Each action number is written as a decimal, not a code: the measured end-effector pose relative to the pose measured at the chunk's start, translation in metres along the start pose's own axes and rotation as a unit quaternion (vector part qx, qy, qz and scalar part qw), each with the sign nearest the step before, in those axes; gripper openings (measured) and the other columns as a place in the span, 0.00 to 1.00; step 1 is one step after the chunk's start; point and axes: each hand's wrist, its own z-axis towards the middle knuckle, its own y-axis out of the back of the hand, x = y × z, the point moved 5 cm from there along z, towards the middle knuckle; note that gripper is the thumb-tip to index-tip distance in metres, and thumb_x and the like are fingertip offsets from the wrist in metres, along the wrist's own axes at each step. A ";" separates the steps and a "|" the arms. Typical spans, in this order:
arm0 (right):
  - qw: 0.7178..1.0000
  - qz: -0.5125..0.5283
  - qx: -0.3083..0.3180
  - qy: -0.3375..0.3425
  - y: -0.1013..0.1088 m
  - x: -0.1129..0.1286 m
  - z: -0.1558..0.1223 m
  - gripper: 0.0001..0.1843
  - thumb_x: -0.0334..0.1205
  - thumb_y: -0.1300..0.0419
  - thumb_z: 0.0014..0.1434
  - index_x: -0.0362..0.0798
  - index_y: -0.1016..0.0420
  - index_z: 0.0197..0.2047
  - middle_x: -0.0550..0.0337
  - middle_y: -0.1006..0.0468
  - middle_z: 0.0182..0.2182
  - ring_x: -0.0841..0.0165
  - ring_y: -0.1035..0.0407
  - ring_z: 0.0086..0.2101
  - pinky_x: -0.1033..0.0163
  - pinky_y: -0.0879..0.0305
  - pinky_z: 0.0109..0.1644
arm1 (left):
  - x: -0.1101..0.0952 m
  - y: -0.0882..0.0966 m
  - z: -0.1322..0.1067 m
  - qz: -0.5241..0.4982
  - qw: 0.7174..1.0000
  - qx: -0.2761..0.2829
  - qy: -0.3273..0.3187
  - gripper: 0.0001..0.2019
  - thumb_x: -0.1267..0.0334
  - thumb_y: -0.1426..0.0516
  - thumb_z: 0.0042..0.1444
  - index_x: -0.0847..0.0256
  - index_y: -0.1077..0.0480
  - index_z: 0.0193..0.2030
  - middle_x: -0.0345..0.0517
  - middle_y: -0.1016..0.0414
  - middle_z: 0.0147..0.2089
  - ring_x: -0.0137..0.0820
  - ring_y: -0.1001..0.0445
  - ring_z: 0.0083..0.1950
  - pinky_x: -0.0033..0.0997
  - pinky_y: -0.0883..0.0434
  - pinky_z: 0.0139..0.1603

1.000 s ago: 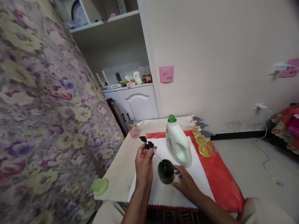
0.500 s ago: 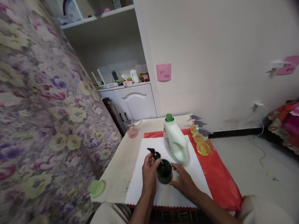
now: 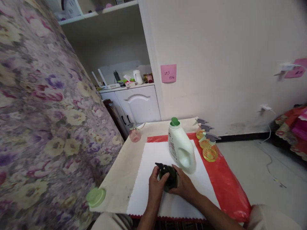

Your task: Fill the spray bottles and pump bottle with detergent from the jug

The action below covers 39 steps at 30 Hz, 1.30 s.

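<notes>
A dark green pump bottle is held over the white sheet, just in front of the large detergent jug. My left hand is closed on the black pump head, thumb lying across the top of the bottle. Wrapped round the bottle's right side is my right hand. The pump head sits low at the bottle's neck, and its tube does not show. Behind stands the pale green jug, uncapped, with a green spout in its mouth.
Several spray bottles with yellow liquid line the red cloth at the right. A pink spray bottle stands at the back left. A light green cap lies at the table's front left corner. A floral curtain hangs at the left.
The pump head has come down against the bottle's neck from a raised position. My right hand has closed round the bottle's body. The view has shifted slightly.
</notes>
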 end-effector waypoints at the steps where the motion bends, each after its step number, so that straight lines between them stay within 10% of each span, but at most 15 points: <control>1: 1.000 0.007 0.003 -0.002 -0.001 0.000 0.001 0.57 0.38 0.25 0.31 0.50 0.46 0.63 0.47 0.33 0.59 0.50 0.38 0.58 0.44 0.41 0.62 | -0.001 0.000 0.000 0.007 1.000 -0.001 -0.002 0.13 0.64 0.36 0.46 0.60 0.27 0.41 0.44 0.22 0.40 0.38 0.27 0.45 0.34 0.32 0.48; 15: 0.987 0.154 0.018 0.033 0.020 0.061 -0.020 0.46 0.32 0.30 0.38 0.53 0.43 0.60 0.53 0.32 0.54 0.53 0.36 0.54 0.47 0.40 0.59 | -0.038 -0.001 -0.023 -0.005 1.000 0.019 0.004 0.17 0.57 0.37 0.51 0.58 0.27 0.48 0.48 0.21 0.46 0.41 0.26 0.51 0.37 0.32 0.53; 39: 0.967 0.249 0.051 0.013 0.037 0.067 -0.040 0.46 0.39 0.28 0.37 0.53 0.40 0.60 0.53 0.30 0.54 0.52 0.36 0.54 0.45 0.40 0.59 | -0.059 -0.014 -0.040 -0.009 1.000 0.020 0.017 0.18 0.54 0.38 0.51 0.58 0.25 0.48 0.47 0.21 0.49 0.41 0.26 0.52 0.35 0.33 0.54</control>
